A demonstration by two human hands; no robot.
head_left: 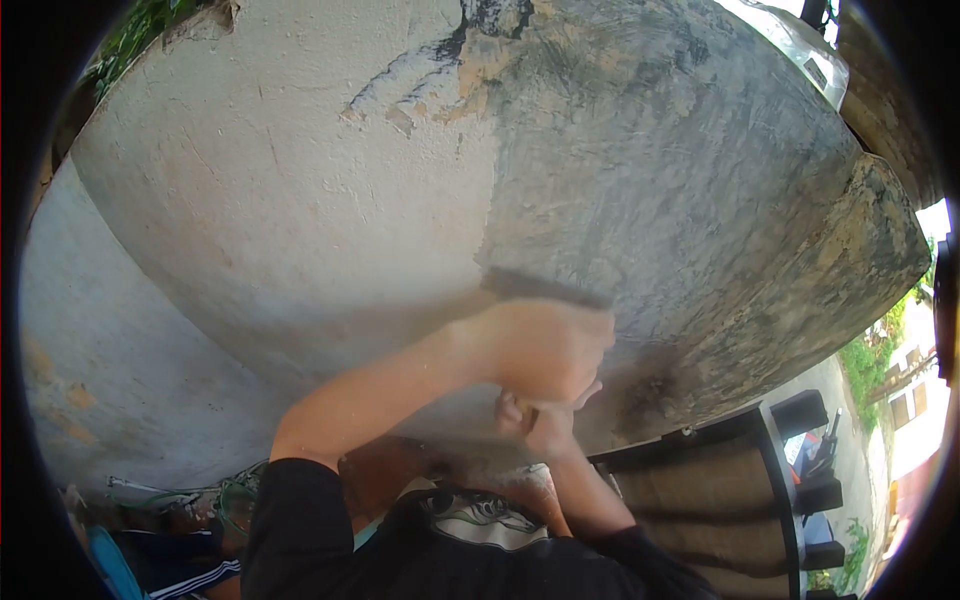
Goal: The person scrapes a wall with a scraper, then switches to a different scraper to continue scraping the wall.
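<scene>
A scraper point(548, 288) with a wide, dark blade lies against the wall point(330, 200), blurred by motion. Wrapped round it just below the blade is my left hand point(545, 345), its forearm reaching in from the left. My right hand point(545, 425) is closed lower down, at what looks like the handle's end; most of the handle is hidden by my fingers. Pale, smooth coating covers the wall left of the blade. To the right, the surface is rough, grey and mottled, and a ragged border runs upward from the blade between the two.
Slatted dark furniture point(720, 490) stands at the lower right, close to my right arm. A thin green hose or cord point(235, 500) lies at the lower left. Clear plastic sheeting point(810, 50) hangs at the upper right, and the wall ends in a worn edge point(890, 220).
</scene>
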